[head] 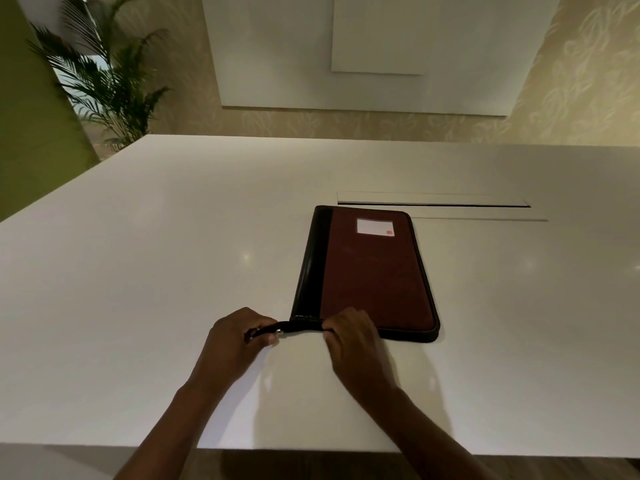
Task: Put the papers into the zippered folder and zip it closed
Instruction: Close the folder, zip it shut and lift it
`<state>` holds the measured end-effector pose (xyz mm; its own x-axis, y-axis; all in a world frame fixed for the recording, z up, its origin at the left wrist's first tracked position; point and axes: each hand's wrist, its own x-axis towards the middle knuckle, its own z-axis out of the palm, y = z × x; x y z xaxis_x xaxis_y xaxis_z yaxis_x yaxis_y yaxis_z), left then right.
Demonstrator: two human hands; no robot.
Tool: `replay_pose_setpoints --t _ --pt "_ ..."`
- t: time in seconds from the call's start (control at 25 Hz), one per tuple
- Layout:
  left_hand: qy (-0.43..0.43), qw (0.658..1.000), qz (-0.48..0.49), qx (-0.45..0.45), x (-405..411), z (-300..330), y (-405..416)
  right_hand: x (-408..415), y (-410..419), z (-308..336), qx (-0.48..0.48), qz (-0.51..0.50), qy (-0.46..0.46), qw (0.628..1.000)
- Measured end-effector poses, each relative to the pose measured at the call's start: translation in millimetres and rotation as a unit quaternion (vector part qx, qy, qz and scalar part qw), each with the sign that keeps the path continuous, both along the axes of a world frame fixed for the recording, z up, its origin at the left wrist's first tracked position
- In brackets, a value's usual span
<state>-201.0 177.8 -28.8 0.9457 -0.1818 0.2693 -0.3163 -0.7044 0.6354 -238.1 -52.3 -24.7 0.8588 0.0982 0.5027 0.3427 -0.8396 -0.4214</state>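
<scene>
The left hand [239,336] is curled tight round the free end of a black strap [298,328], thumb and fingers pinching it just by a small silver stud [280,331]. The right hand [349,332] grips the same strap where it meets the folder's near left corner, knuckles up, fingers tucked under. Between the two hands the strap runs taut, low over the worktop [156,271].

From the right hand, at about one o'clock, lies the one folder [374,275], flat and shut, reddish-brown with a black band down its left edge. No papers show outside it. One white label [375,226] sits near its far end, with a small red mark in one corner; any writing on it is too small to read.

Beyond the folder, at twelve o'clock, one long narrow slot [433,201] is set into the white worktop. Far off at ten o'clock stands one leafy palm plant [107,81].
</scene>
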Motion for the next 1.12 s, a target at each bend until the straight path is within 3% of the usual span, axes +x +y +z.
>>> replay_pose_setpoints --t 0.16,0.52,0.88,1.12 --pt "-0.001 0.999 -0.048 -0.006 2.3 2.3 5.5 -2.8 40.4 -1.9 0.045 0.010 0.102 0.994" --pt "-0.003 0.995 -0.098 -0.014 3.0 2.3 15.4 5.7 80.9 3.7 0.089 -0.065 0.179 0.978" --pt "-0.094 0.993 -0.067 0.010 5.0 -6.6 12.1 10.6 78.8 3.0 0.017 -0.083 0.140 0.987" --pt "-0.079 0.997 -0.026 -0.004 1.1 -3.2 7.6 9.3 72.6 2.8 -0.011 -0.099 0.142 0.985"
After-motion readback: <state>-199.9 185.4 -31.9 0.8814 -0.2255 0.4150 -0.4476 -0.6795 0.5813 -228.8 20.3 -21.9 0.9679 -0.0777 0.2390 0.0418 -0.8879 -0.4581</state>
